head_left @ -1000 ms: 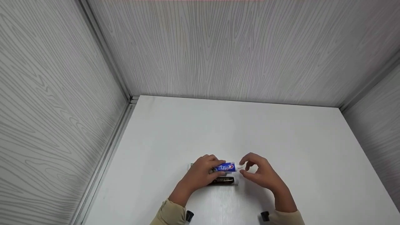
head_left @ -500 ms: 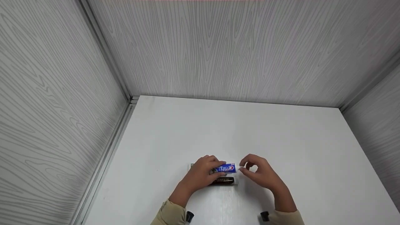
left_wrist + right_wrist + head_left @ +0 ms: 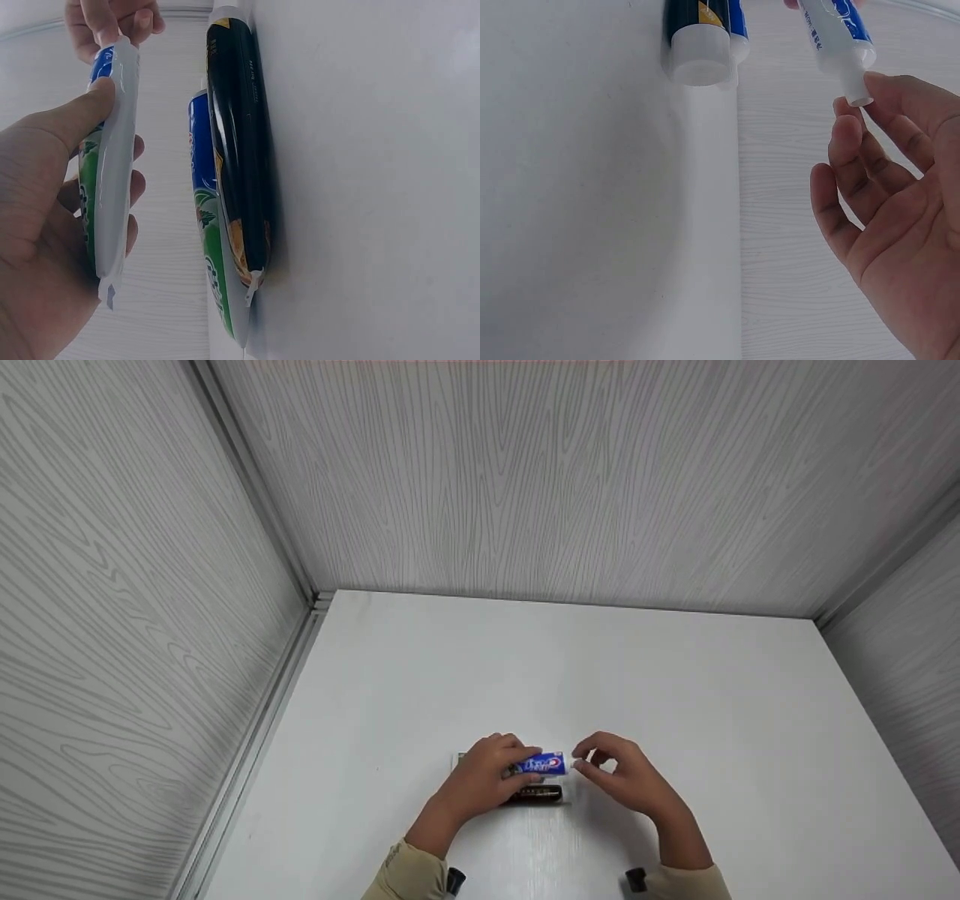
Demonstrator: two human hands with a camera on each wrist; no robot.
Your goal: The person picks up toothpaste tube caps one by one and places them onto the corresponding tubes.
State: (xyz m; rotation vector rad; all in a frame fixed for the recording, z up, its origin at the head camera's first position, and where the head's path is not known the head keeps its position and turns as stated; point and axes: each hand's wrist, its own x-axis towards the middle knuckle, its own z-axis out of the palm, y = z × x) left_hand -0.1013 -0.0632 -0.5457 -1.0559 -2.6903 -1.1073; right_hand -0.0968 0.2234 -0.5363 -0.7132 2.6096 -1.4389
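My left hand (image 3: 484, 774) grips a blue, green and white toothpaste tube (image 3: 547, 763) above the table, thumb on one side and fingers round the other. The tube's white cap (image 3: 857, 84) points right, toward my right hand (image 3: 634, 776). In the right wrist view, thumb and index finger pinch that cap near its end, while the other fingers are loosely curled. Below the held tube, a black toothpaste tube (image 3: 238, 135) with a white cap lies on the table. Close beside it lies another blue and green toothpaste tube (image 3: 202, 150), mostly hidden by my left hand in the head view.
A white table (image 3: 570, 675) carries the tubes near its front edge. Pale wood-grain panels (image 3: 480, 480) stand behind it and at both sides. Small black devices (image 3: 636, 879) sit at the sleeve cuffs.
My right thumb and index finger have come together on the cap and shifted slightly left. The left hand and its tube have barely moved; the tubes on the table stay put.
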